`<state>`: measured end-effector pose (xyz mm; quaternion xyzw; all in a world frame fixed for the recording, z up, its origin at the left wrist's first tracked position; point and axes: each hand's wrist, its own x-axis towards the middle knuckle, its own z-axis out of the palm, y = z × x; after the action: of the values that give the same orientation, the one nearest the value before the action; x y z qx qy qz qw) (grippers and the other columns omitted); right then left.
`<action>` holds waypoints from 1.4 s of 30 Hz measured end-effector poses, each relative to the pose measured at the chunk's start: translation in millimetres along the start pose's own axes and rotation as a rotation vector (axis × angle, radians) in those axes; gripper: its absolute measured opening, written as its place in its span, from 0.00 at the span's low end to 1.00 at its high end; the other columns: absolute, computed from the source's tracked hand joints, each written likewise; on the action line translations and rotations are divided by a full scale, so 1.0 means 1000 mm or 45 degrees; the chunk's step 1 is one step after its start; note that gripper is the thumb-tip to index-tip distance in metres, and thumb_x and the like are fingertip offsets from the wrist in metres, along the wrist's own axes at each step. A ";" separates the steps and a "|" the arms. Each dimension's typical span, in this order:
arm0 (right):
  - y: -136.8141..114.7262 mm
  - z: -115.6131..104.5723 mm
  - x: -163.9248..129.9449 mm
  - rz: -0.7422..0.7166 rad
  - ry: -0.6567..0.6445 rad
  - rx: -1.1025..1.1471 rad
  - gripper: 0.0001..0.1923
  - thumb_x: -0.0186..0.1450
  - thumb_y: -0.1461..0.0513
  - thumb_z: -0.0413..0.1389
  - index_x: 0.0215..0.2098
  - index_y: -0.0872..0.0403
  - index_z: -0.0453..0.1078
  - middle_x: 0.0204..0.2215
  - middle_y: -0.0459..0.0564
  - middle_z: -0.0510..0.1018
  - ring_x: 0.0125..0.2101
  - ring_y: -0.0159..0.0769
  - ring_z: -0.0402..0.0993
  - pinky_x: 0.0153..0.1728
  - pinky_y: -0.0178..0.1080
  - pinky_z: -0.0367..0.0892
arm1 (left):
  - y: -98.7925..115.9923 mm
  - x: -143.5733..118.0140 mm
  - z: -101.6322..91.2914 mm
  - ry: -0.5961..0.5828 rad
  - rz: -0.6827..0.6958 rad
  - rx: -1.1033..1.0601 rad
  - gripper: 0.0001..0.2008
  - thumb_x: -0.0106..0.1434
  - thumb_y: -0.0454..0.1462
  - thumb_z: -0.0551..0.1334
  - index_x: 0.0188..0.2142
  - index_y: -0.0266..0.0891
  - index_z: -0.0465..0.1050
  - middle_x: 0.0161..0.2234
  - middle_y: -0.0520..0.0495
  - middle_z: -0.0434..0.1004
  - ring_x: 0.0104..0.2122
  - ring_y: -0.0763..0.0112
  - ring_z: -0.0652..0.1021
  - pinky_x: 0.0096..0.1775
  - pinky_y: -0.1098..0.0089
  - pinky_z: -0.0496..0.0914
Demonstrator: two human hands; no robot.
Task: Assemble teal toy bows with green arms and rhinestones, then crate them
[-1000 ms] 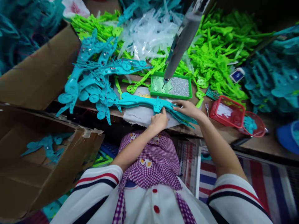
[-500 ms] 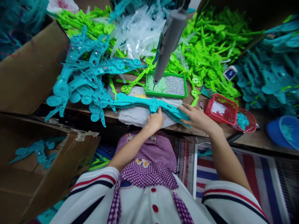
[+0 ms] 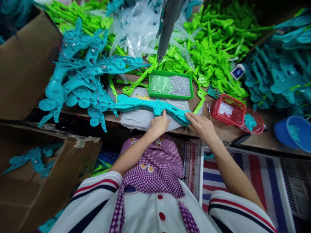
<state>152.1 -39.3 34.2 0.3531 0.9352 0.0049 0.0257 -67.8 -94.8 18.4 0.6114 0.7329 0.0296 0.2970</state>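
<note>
A long turquoise plastic part (image 3: 139,103) lies across a light cloth (image 3: 133,119) at the bench's front edge. My left hand (image 3: 159,125) grips its middle from the near side, index finger stretched against the central lug and the other fingers curled. Around the part's right end my right hand (image 3: 201,126) is closed, thumb side hidden. Just behind the part sits a green tray (image 3: 191,92), its left side a perforated grid and its right side heaped with small silvery screws. A hanging electric screwdriver (image 3: 166,32) points down above the tray's rear edge.
Turquoise parts (image 3: 85,84) pile up at left, beside a cardboard box (image 3: 24,61). Lime-green parts (image 3: 218,42) and clear plastic pieces (image 3: 136,32) heap behind. To the right are a small screwdriver (image 3: 209,110), a red basket (image 3: 229,119) and a blue bowl (image 3: 282,132).
My right hand has come from hovering with spread fingers to gripping the part's right end. The hanging screwdriver has swung up and back, and the view has shifted slightly.
</note>
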 end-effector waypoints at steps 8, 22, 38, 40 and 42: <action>-0.016 0.025 -0.013 0.088 0.208 0.014 0.25 0.74 0.60 0.44 0.68 0.58 0.59 0.63 0.60 0.70 0.62 0.47 0.68 0.55 0.47 0.72 | -0.018 -0.001 0.004 0.017 0.105 -0.012 0.33 0.74 0.44 0.48 0.73 0.34 0.41 0.47 0.32 0.80 0.48 0.50 0.80 0.47 0.57 0.72; -0.026 0.024 -0.014 0.149 0.297 -0.054 0.22 0.73 0.59 0.48 0.63 0.54 0.67 0.59 0.54 0.75 0.57 0.46 0.73 0.50 0.46 0.76 | -0.092 -0.034 -0.036 0.570 0.614 -0.004 0.21 0.71 0.42 0.57 0.60 0.39 0.70 0.54 0.38 0.76 0.53 0.56 0.74 0.54 0.56 0.69; -0.072 0.015 0.040 -0.078 0.312 0.214 0.25 0.74 0.56 0.47 0.68 0.51 0.60 0.66 0.52 0.66 0.67 0.44 0.60 0.66 0.54 0.57 | -0.131 0.056 -0.086 0.120 0.606 0.126 0.17 0.56 0.40 0.70 0.44 0.38 0.75 0.45 0.42 0.77 0.47 0.56 0.76 0.48 0.62 0.68; -0.087 0.022 0.059 -0.150 0.221 0.265 0.26 0.75 0.56 0.45 0.68 0.52 0.59 0.67 0.51 0.63 0.68 0.44 0.58 0.66 0.54 0.57 | -0.133 0.055 -0.084 0.145 0.607 0.106 0.16 0.56 0.39 0.70 0.44 0.38 0.75 0.45 0.42 0.77 0.47 0.56 0.76 0.49 0.61 0.68; -0.095 0.030 0.068 -0.151 0.168 0.301 0.26 0.75 0.56 0.44 0.68 0.53 0.59 0.67 0.52 0.62 0.67 0.44 0.59 0.66 0.56 0.55 | -0.133 0.055 -0.082 0.135 0.618 0.077 0.18 0.56 0.39 0.70 0.45 0.38 0.75 0.47 0.42 0.78 0.49 0.56 0.76 0.50 0.61 0.68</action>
<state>40.2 -66.5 -1.6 0.2965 0.9482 -0.0835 -0.0774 -228.0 -51.4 9.6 0.7756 0.5798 0.1101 0.2239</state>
